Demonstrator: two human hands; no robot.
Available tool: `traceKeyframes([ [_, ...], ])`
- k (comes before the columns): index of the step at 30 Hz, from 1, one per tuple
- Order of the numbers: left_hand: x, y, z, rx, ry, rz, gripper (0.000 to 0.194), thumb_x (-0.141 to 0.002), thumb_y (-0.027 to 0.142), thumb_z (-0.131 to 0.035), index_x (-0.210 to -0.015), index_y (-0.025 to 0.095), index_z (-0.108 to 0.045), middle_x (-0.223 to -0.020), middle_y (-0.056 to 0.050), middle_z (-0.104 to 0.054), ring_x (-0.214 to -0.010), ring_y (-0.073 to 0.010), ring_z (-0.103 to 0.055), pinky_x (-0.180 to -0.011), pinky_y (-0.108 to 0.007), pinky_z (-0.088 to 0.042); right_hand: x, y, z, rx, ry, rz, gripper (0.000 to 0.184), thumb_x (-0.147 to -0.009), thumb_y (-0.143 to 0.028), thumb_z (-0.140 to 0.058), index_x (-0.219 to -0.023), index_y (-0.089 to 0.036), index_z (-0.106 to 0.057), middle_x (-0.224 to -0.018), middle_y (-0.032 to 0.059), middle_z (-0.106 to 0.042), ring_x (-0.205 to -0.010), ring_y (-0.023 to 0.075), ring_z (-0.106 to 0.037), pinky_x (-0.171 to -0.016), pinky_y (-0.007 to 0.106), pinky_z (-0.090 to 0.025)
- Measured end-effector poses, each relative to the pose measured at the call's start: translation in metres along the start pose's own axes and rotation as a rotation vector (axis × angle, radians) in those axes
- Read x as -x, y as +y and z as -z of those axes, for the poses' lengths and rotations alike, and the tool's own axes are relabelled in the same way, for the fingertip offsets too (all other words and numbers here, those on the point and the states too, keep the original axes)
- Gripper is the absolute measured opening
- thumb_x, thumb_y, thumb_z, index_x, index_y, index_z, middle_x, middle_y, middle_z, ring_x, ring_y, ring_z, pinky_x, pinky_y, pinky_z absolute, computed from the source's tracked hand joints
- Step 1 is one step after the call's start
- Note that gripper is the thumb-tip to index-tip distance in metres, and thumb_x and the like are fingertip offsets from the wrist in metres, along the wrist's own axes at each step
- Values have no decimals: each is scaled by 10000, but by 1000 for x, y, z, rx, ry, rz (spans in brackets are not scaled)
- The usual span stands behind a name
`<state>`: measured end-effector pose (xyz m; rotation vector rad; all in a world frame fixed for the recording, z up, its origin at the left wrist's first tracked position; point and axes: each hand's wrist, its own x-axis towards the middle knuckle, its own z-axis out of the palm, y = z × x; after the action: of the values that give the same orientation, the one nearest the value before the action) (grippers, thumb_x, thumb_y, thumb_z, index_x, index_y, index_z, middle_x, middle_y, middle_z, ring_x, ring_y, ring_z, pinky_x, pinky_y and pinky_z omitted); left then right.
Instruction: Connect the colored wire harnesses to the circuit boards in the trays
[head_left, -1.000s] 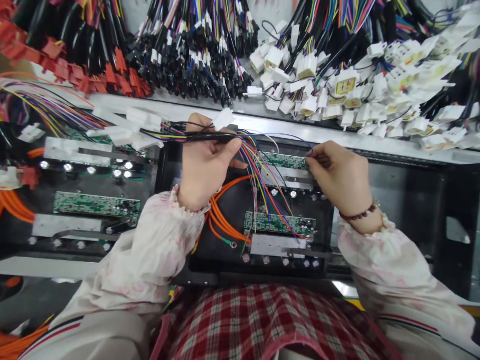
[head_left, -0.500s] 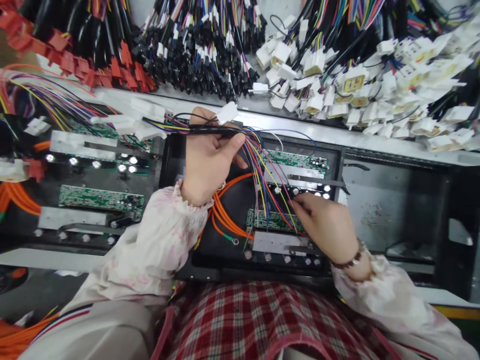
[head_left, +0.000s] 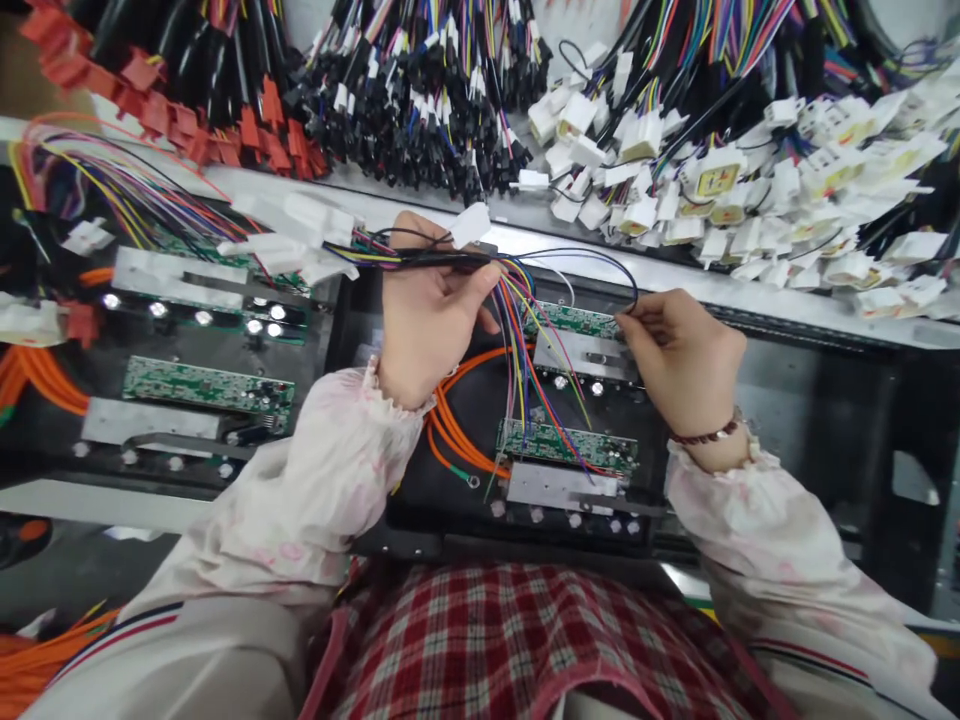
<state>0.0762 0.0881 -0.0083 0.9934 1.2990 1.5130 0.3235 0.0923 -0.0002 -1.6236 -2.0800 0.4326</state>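
My left hand (head_left: pixel 431 315) grips a multicoloured wire harness (head_left: pixel 420 258) by its black sleeved section, above a black tray. A white plastic connector (head_left: pixel 470 225) sticks up past my fingers, and more white connectors (head_left: pixel 289 228) trail off to the left. Loose coloured wires (head_left: pixel 521 350) fan down over the tray. My right hand (head_left: pixel 679 350) pinches a thin dark wire (head_left: pixel 600 257) that loops over from the harness. It is just above a green circuit board (head_left: pixel 574 320), partly covered by the wires. Orange cables (head_left: pixel 457 430) lie beneath my left wrist.
A second green board (head_left: pixel 568 447) and metal plates (head_left: pixel 562 485) sit in the black tray (head_left: pixel 480 395). Another populated tray (head_left: pixel 206 385) lies to the left. Hanging harness bundles (head_left: pixel 420 100) and white connectors (head_left: pixel 720 180) fill the back, beyond a metal ledge (head_left: pixel 750 300).
My right hand has moved up from over the lower board to the upper board and pinches the thin wire. My left hand stays on the harness, and the view has shifted slightly.
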Motion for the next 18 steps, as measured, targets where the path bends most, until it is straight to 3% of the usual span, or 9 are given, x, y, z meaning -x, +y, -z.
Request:
traceKeyframes([
  [7, -1, -4, -1, 58, -1, 34, 651, -624, 377, -932, -799, 274, -313, -652, 91, -636, -432, -119, -605, -299, -217, -479, 1, 1, 1, -44, -5, -24, 93, -887, -304, -648, -897, -211, -648, -823, 28, -743, -721, 171, -708, -670, 304, -553],
  [14, -1, -3, 1, 0, 8, 1, 533, -704, 336, -890, -816, 289, -371, -688, 74, -650, -496, -151, -649, -314, -265, -499, 2, -7, 5, 70, 11, -27, 135, -896, -339, -655, -914, -207, -638, -826, 32, -715, -718, 183, -674, -663, 330, -513],
  [16, -1, -3, 1, -7, 9, 9, 557, -696, 361, -898, -816, 287, -359, -688, 73, -651, -497, -153, -649, -309, -264, -489, 5, -18, 8, 131, 18, 45, 182, -919, -379, -629, -942, -198, -638, -857, 61, -686, -778, 214, -647, -704, 368, -503],
  [18, -1, -4, 2, -10, 8, 23, 579, -686, 381, -905, -815, 284, -349, -678, 73, -646, -499, -149, -646, -313, -257, -488, 7, -30, 11, 148, -74, 168, 206, -941, -391, -591, -941, -194, -650, -896, 96, -656, -862, 251, -621, -759, 406, -496],
])
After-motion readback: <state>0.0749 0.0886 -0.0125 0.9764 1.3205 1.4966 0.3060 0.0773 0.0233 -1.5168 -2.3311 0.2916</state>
